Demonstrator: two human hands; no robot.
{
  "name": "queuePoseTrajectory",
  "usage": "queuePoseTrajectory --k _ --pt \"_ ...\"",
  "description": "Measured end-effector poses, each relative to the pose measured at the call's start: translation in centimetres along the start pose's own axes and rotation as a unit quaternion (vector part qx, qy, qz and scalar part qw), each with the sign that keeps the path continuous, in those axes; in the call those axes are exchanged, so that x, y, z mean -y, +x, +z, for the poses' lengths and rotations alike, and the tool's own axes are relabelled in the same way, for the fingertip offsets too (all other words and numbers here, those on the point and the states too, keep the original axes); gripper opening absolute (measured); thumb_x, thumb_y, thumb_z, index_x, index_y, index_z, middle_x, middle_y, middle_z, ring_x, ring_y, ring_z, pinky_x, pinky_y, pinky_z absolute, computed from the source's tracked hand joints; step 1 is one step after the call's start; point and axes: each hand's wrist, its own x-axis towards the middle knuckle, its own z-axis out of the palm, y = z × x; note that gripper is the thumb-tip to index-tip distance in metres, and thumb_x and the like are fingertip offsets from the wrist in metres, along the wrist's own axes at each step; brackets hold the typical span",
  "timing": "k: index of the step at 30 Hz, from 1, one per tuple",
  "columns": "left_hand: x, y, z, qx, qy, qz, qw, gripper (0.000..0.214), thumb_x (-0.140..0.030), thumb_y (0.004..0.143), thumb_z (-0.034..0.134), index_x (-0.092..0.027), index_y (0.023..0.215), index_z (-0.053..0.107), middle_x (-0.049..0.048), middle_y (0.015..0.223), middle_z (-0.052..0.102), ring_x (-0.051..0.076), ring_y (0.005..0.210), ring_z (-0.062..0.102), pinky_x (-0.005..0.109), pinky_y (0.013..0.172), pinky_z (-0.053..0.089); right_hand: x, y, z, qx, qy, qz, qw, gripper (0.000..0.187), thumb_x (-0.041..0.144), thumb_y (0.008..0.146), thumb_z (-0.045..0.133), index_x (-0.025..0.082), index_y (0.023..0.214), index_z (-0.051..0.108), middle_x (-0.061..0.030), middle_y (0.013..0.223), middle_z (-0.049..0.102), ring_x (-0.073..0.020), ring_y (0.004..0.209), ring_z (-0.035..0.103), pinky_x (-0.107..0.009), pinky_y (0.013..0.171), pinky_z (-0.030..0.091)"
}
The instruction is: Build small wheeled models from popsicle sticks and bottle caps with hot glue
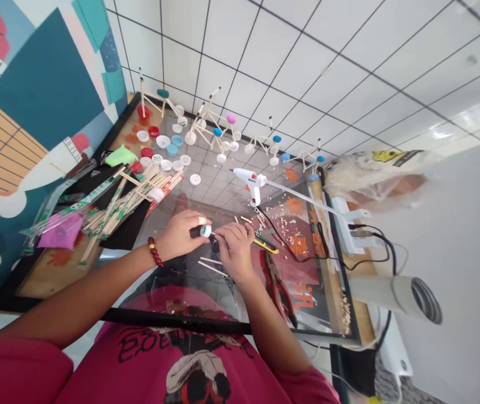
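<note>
My left hand [180, 233], with a bead bracelet at the wrist, pinches a white bottle cap [206, 230] between thumb and forefinger. Close on its right, my right hand [236, 247] is closed, its thumb and fingertips around a thin wooden stick that points at the cap. Most of that stick is hidden by the fingers. Two loose sticks [212, 267] lie on the glass below the hands. Just right of my right hand are a yellow utility knife [266, 243] and red-handled pliers [280, 292].
A white glue gun [252, 185] lies beyond the hands, its black cord running right. Chopsticks [116, 212] and loose caps [163, 141] are at the left. Several stick-and-cap figures [217, 132] line the back edge. A power strip [345, 224] stands at the right; wood chips are scattered around.
</note>
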Motion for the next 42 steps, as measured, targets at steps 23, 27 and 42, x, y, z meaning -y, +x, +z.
queuePoseTrajectory --k 23,27,42 --pt "-0.2 0.1 -0.3 0.043 0.069 -0.044 0.996 0.025 -0.023 0.070 0.076 -0.021 0.095 0.071 0.0059 0.101 0.074 0.025 0.100 0.064 0.043 0.092 0.044 -0.1 0.0 0.1 0.006 -0.021 -0.001 1.000 0.009 0.028 0.092 0.058 0.027 0.092 0.067 -0.0001 0.094 0.071 -0.0208 0.106 0.058 -0.046 0.110 0.014" --pt "-0.2 0.1 -0.3 0.041 0.075 -0.038 0.996 0.025 -0.024 0.070 0.076 -0.021 0.095 0.071 0.0061 0.100 0.074 0.025 0.100 0.064 0.043 0.093 0.043 0.0 0.0 0.0 0.007 -0.015 0.004 1.000 0.008 0.027 0.091 0.059 0.027 0.092 0.067 0.0013 0.095 0.071 -0.0197 0.107 0.057 -0.046 0.111 0.013" --pt "-0.2 0.1 -0.5 0.055 0.093 -0.031 0.994 0.043 -0.028 0.068 0.077 -0.021 0.110 0.066 0.0088 0.112 0.069 0.027 0.107 0.061 0.044 0.096 0.044 -1.4 0.0 -2.5 0.027 -0.026 -0.003 0.999 0.070 0.046 0.076 0.072 0.024 0.137 0.045 -0.0113 0.129 0.060 -0.0296 0.123 0.051 -0.048 0.109 0.024"
